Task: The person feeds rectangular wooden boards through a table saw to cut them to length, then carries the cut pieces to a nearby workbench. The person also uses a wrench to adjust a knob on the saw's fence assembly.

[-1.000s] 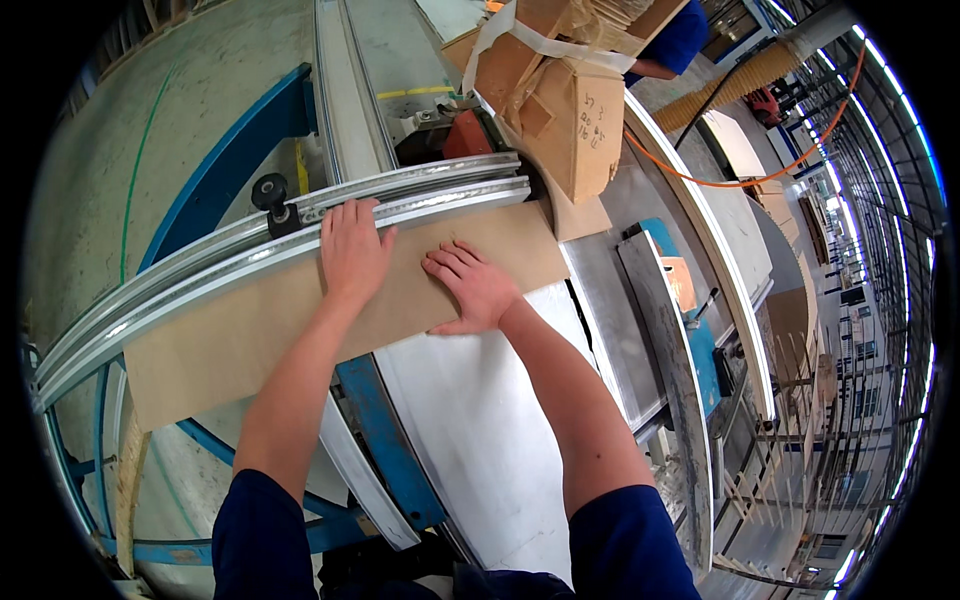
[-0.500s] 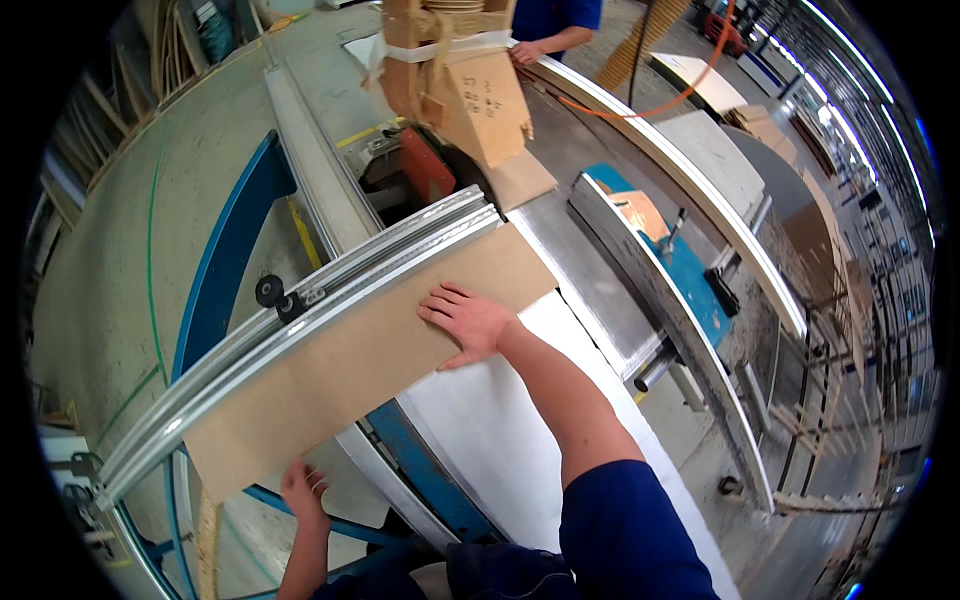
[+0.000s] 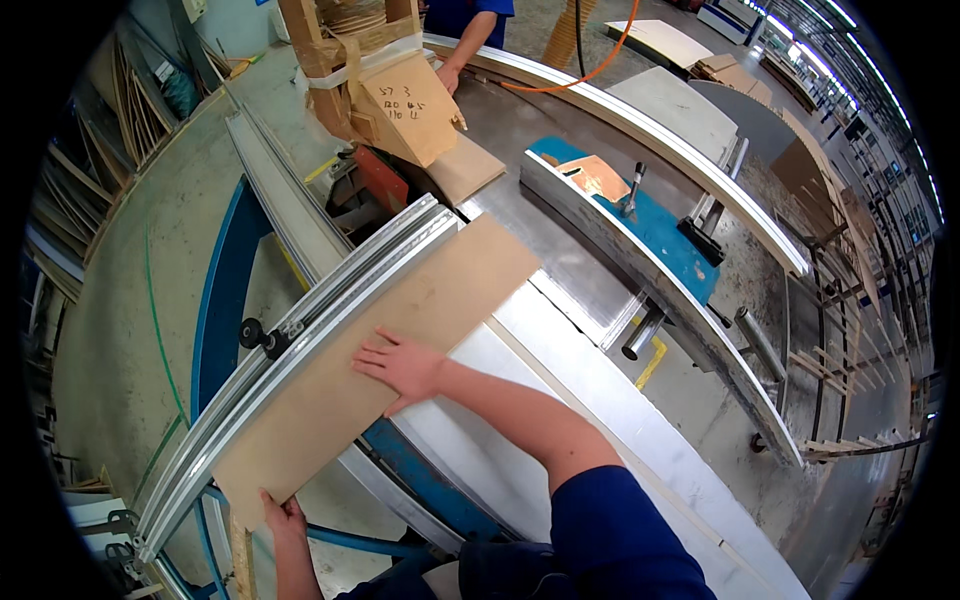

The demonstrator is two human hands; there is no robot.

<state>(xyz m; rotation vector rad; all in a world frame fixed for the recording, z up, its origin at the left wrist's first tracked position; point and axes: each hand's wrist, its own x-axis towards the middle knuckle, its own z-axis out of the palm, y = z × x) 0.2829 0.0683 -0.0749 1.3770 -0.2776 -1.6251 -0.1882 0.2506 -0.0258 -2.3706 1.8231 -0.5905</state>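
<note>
A long brown fibreboard strip (image 3: 400, 300) lies along the silver aluminium fence (image 3: 330, 296) of a sliding saw table. My right hand (image 3: 402, 370) rests flat on the middle of the strip, palm down with fingers spread. At the strip's near left corner, my left hand (image 3: 285, 515) grips the edge, thumb and fingers closed on it; the fingers underneath are hidden. A black knob stop (image 3: 262, 338) sits on the fence. Past the strip's far end are the metal saw table (image 3: 510, 285) and a red part (image 3: 381, 180) beside a cardboard-wrapped column (image 3: 400, 105).
Another person's hand (image 3: 449, 77) is near the column across the table. A grey rip fence (image 3: 640, 255) stands on the right, beside a blue plate (image 3: 660, 250) with a lever. A white sliding table (image 3: 490, 400) lies under my right arm. Boards (image 3: 130, 110) lean at far left.
My left hand has come up to the strip and closed on its near corner. My right hand has shifted back along the strip. The whole view has shifted, too.
</note>
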